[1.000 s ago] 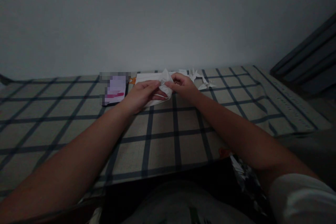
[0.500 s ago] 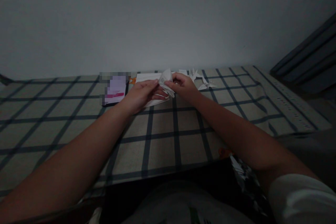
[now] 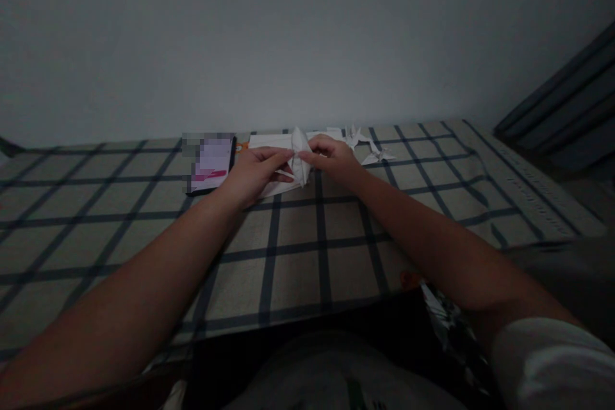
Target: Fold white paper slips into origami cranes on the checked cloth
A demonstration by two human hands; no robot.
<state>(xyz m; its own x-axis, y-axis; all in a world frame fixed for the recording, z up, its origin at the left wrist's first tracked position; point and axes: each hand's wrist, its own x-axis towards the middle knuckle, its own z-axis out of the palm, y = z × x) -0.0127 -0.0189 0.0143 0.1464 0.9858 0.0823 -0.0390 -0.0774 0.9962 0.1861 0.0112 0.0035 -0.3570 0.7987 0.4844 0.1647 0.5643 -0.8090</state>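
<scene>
A folded white paper piece (image 3: 300, 163), narrow and pointed at its top, is held upright between my two hands above the table. My left hand (image 3: 257, 173) pinches its left side between thumb and fingers. From the other side my right hand (image 3: 336, 157) grips it, thumb on the near face and fingers curled behind. White paper sheets (image 3: 269, 140) lie flat beneath and behind my left hand. Just right of my right hand sit folded paper cranes, one (image 3: 354, 138) farther back and another (image 3: 378, 155) nearer.
A phone or tablet (image 3: 214, 163) with a lit lilac screen stands left of my hands. The checked tablecloth (image 3: 298, 262) covers the table, which meets a plain wall (image 3: 307, 38) at the back. A dark curtain (image 3: 571, 90) hangs at the right.
The folded paper has turned in my hands: its loose layered flaps showed before, and now a smooth, narrow, closed-looking face is toward me. My hands have hardly shifted.
</scene>
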